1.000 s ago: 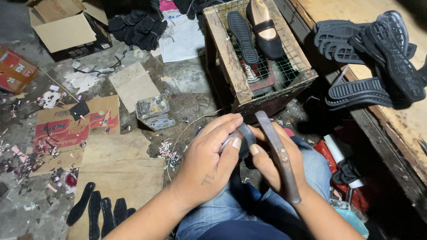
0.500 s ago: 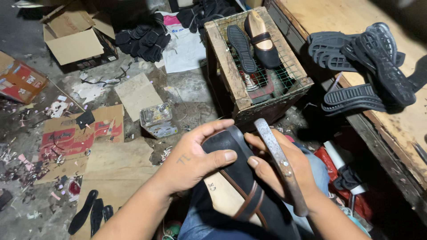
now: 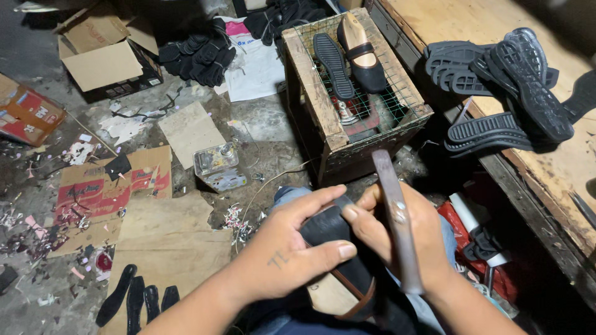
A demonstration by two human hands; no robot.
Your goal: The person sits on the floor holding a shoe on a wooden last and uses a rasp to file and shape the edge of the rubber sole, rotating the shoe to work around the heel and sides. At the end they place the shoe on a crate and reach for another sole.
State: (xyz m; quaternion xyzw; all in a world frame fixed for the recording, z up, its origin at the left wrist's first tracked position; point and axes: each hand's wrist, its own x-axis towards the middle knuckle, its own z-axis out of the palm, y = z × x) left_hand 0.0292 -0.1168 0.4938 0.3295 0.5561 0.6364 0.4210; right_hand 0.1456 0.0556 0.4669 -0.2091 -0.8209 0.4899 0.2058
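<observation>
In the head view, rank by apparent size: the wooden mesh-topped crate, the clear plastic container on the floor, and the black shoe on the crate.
1. Wooden crate, clearly the largest.
2. Black shoe on its mesh top.
3. Clear plastic container. It looks close in size to the shoe, so the order of these two is unsure.

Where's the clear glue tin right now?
In the head view, the clear tin stands on the floor left of the wooden crate, beyond the left hand.
</observation>
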